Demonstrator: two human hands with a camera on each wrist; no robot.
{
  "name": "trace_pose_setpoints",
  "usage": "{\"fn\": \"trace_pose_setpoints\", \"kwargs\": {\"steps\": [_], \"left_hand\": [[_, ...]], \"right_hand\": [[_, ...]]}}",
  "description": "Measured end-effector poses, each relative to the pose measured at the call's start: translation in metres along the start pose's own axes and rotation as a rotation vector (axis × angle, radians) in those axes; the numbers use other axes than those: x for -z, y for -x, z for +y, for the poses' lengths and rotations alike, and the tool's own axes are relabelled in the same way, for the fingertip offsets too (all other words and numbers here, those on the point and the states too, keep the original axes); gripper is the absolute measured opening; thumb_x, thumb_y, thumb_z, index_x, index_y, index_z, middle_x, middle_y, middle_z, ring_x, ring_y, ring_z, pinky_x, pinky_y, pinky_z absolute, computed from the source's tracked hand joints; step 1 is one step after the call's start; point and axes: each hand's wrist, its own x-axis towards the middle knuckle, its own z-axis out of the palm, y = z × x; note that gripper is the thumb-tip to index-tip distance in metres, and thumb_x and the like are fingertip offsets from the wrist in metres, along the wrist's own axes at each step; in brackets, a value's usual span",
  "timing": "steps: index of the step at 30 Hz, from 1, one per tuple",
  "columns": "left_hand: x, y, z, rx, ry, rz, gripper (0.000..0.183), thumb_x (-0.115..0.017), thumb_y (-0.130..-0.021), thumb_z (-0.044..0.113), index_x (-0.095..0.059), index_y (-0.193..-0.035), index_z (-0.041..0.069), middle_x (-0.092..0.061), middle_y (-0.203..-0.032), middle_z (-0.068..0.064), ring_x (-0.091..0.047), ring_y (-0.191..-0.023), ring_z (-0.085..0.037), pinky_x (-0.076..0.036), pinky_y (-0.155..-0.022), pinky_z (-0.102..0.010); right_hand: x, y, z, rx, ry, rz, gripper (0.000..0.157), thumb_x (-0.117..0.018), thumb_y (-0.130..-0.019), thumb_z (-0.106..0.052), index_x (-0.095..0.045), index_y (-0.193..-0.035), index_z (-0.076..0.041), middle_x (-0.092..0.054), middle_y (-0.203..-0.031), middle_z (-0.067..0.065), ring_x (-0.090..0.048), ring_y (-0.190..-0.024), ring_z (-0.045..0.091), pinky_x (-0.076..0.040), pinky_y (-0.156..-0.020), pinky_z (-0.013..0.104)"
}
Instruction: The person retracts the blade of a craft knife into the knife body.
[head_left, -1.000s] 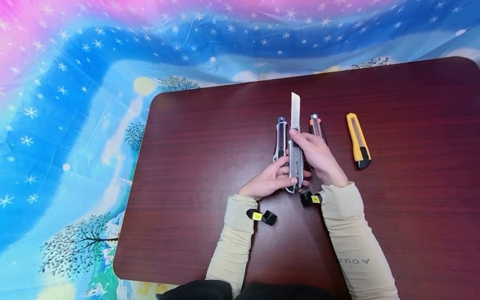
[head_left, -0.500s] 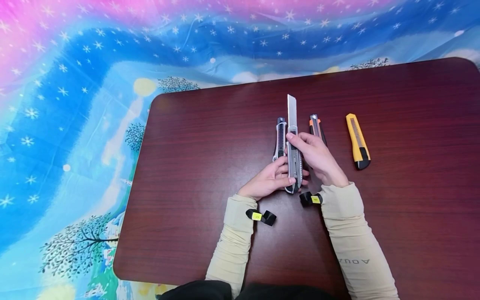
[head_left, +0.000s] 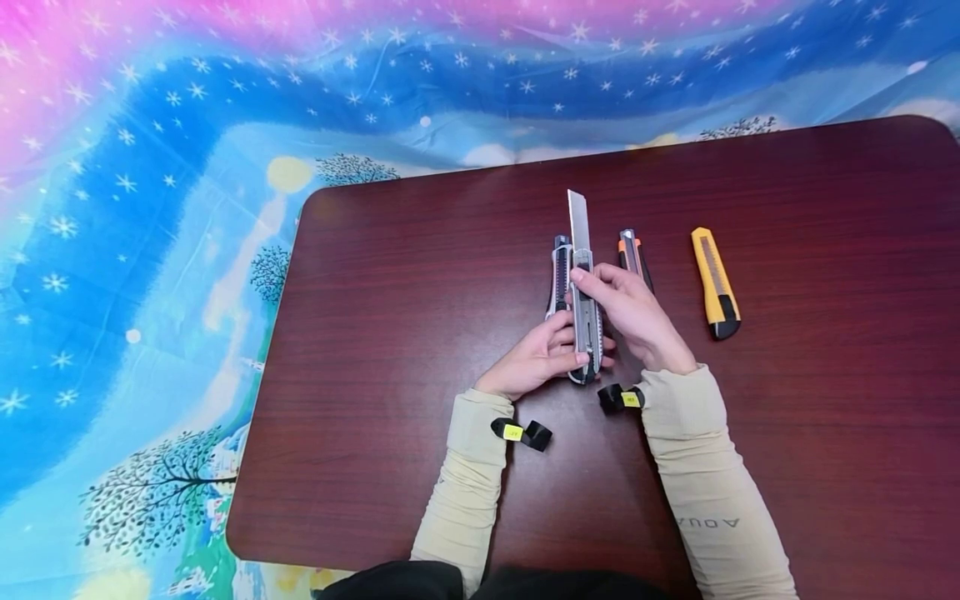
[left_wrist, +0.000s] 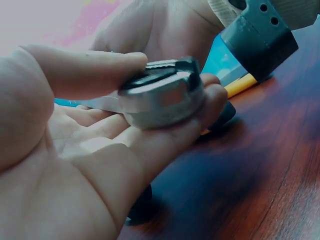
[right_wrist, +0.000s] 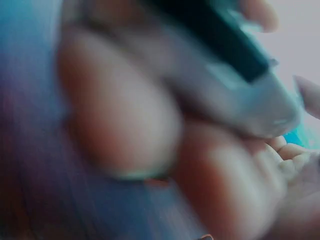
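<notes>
Both hands hold a silver utility knife (head_left: 587, 329) upright over the table, its long snap-off blade (head_left: 578, 220) extended away from the body. My left hand (head_left: 536, 357) grips the lower end, thumb on top and fingers beneath; the left wrist view shows the knife's rounded butt end (left_wrist: 160, 102) between them. My right hand (head_left: 637, 312) holds the upper part, with its thumb at the black slider near the blade. In the blurred right wrist view, fingers (right_wrist: 120, 110) wrap under the knife body (right_wrist: 270, 107).
Behind the left hand lies a grey-and-black utility knife (head_left: 560, 271). An orange-and-black one (head_left: 630, 250) is partly hidden by the right hand. Farther right is a yellow utility knife (head_left: 715, 283). All lie on the dark wooden table (head_left: 375, 333), before a printed cloth (head_left: 465, 92).
The held knife has shifted slightly left and its blade tip now leans left. The right thumb sits a little lower, and slightly less blade seems to show. The other knives stay put.
</notes>
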Motion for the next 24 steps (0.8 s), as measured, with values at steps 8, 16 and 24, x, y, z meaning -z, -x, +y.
{"fn": "trace_pose_setpoints", "kwargs": {"steps": [8,16,24], "left_hand": [[0.0021,-0.0019,-0.0009,-0.048,-0.020,0.041,0.056,-0.048,-0.094,-0.011,-0.030,-0.145,0.001,-0.047,-0.133,-0.040,-0.051,-0.115,-0.057,-0.055,-0.094,-0.030],[0.0033,-0.0031,0.0003,-0.050,-0.051,0.054,0.056,-0.048,-0.094,-0.010,-0.030,-0.146,0.000,-0.048,-0.134,-0.037,-0.051,-0.116,-0.055,-0.053,-0.094,-0.025],[0.0021,-0.0044,-0.0012,-0.032,-0.088,0.079,0.053,-0.050,-0.094,-0.008,-0.033,-0.144,-0.003,-0.050,-0.134,-0.035,-0.053,-0.117,-0.051,-0.052,-0.094,-0.022]], "right_hand": [[-0.0010,-0.0011,0.0011,-0.017,-0.069,0.014,0.046,-0.056,-0.095,-0.046,-0.061,-0.104,-0.001,-0.071,-0.088,-0.002,-0.062,-0.084,0.009,-0.050,-0.076,0.020],[0.0008,-0.0001,-0.0006,-0.087,-0.073,-0.042,0.069,-0.053,-0.092,-0.057,-0.063,-0.114,0.007,-0.075,-0.086,-0.005,-0.068,-0.088,0.009,-0.051,-0.082,0.019],[-0.0028,-0.0007,0.0004,-0.056,-0.067,0.011,0.070,-0.049,-0.093,-0.058,-0.065,-0.110,0.008,-0.074,-0.080,-0.007,-0.067,-0.081,0.009,-0.051,-0.078,0.018]]}}
